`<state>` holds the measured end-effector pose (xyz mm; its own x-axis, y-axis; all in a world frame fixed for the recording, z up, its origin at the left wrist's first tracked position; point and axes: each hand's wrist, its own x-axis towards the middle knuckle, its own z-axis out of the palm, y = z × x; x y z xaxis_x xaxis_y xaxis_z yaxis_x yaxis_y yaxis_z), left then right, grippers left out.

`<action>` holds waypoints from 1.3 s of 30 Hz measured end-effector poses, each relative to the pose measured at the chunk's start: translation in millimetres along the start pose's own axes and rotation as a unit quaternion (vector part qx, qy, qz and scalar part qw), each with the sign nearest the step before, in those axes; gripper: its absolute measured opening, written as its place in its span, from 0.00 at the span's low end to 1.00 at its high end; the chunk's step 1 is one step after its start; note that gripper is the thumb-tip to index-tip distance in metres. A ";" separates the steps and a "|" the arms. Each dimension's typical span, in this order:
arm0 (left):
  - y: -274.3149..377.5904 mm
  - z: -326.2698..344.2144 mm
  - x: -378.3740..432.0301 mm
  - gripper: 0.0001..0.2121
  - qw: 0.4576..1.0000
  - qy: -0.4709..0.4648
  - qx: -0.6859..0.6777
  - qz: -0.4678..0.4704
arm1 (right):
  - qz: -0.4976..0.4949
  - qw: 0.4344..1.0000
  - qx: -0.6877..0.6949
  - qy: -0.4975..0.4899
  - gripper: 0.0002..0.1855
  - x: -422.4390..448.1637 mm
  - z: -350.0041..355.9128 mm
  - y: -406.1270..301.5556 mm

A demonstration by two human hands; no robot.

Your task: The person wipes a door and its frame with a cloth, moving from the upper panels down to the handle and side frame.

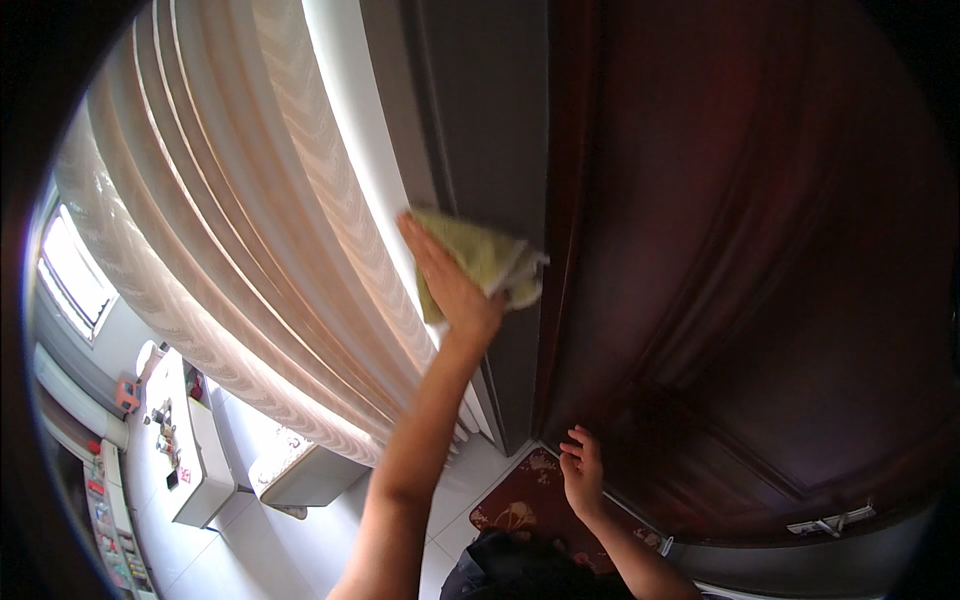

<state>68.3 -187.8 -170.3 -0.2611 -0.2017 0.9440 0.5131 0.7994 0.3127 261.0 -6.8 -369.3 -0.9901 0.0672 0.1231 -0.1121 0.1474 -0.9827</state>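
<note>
My left hand (459, 289) lies with its palm against a yellow-green cloth (476, 247), which it presses to the grey door frame (487, 150). One corner of the cloth is folded over, with a pale edge. The fingers are stretched out and the hand is slightly blurred. Lower down, my right hand (583, 476) hangs in front of the dark reddish-brown door (645, 247), with nothing in it and its fingers loosely bent apart.
Beige patterned curtains (300, 225) hang left of the frame. A dark red floral mat (510, 495) lies on the tiled floor below. A door handle (832, 521) is at lower right. A white table (202, 465) with small items and an upholstered stool (315, 476) stand at lower left.
</note>
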 end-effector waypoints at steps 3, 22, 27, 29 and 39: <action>24.1 -2.1 98.4 0.53 0.981 0.047 0.127 0.136 | 0.015 1.000 0.005 0.003 0.20 5.6 -2.1 2.2; -24.2 35.1 -40.2 0.31 0.727 -0.316 0.452 0.409 | 0.027 0.999 0.024 0.001 0.19 8.3 14.9 10.9; -54.2 26.2 -130.8 0.35 0.717 -0.406 0.327 0.462 | 0.026 1.000 0.003 0.012 0.19 -6.8 -5.9 7.6; -59.2 15.5 -132.5 0.34 0.719 -0.457 0.239 0.465 | 0.036 0.999 0.012 0.020 0.19 -10.2 -16.6 5.6; 31.8 -10.7 150.9 0.08 0.855 -0.076 0.232 0.457 | 0.019 0.999 0.018 0.027 0.19 4.2 -24.1 -5.0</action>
<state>53.9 -198.9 -16.8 -0.0465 0.6751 0.7363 0.1899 0.7296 -0.6569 259.4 16.4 -360.6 -0.9880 0.1248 0.0914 -0.0781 0.1078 -0.9911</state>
